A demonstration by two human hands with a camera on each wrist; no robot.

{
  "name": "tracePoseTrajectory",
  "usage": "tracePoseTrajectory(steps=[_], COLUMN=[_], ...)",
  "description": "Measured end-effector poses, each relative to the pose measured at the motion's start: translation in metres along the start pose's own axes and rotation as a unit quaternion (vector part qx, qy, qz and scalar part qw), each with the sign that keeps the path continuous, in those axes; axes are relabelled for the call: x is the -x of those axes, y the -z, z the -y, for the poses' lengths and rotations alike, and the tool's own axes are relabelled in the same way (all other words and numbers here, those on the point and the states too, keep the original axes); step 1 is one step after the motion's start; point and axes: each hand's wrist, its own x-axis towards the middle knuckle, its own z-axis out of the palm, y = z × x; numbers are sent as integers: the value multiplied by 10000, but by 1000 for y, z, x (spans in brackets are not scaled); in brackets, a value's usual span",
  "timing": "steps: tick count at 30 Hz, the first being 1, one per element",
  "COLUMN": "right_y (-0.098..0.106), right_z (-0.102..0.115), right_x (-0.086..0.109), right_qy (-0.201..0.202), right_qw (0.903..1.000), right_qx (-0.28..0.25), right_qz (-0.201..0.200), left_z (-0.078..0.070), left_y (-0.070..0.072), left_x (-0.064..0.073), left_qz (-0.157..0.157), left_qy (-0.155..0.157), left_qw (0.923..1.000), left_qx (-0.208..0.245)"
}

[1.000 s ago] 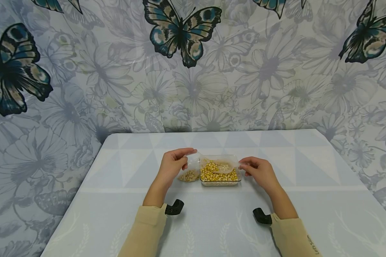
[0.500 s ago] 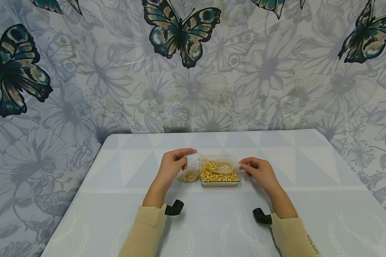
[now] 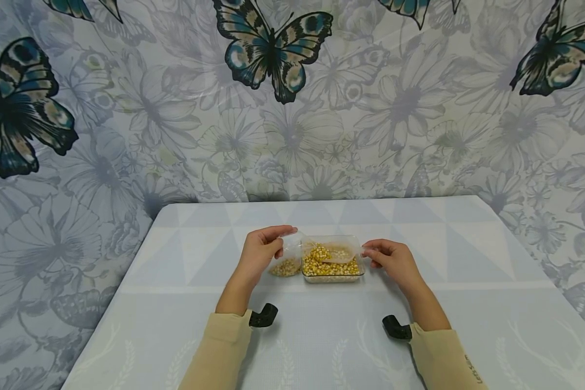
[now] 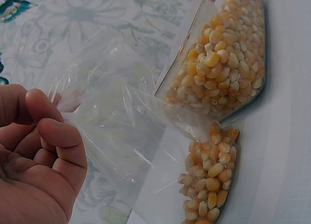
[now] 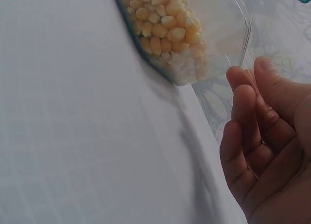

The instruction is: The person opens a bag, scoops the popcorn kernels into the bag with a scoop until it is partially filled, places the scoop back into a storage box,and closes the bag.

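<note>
Kernels [image 3: 329, 268] fill much of the clear container [image 3: 332, 279] in front of me, and over the last second I make out no shift in their level or slope. The container stands on the pale table [image 3: 322, 336], between the person's two hands, with its corner touching a clear plastic bag [image 4: 112, 122] on its left. More corn [image 4: 209, 180] lies gathered in the bottom of that bag. From the head camera I see only a faint slide of the whole scene to the left, which I put down to the head turning a little. The left hand [image 3: 263, 249] keeps its narrow pinch on the upper edge of the bag, holding the loose film up and away from the corn below. The right hand [image 3: 392, 257] also stays narrow, thumb and forefinger closed at the container's right rim; whether some thin film is caught there too, I cannot tell. A pale patch [image 3: 340, 253] inside the container is too unclear for me to name. With so little moving, I judge this a steady hold, with both items under control and no corn passing between them.
</note>
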Motion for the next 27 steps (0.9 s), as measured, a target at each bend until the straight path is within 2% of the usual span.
tracePoseTrajectory(steps=[27], right_y=[3], right_z=[2], right_x=[1], right_qy=[-179], right_qw=[9991], right_qx=[-381], right_qz=[-46], left_z=[2], left_y=[1], left_x=[0], left_qz=[84], left_qy=[24], left_qw=[9999], left_qx=[72])
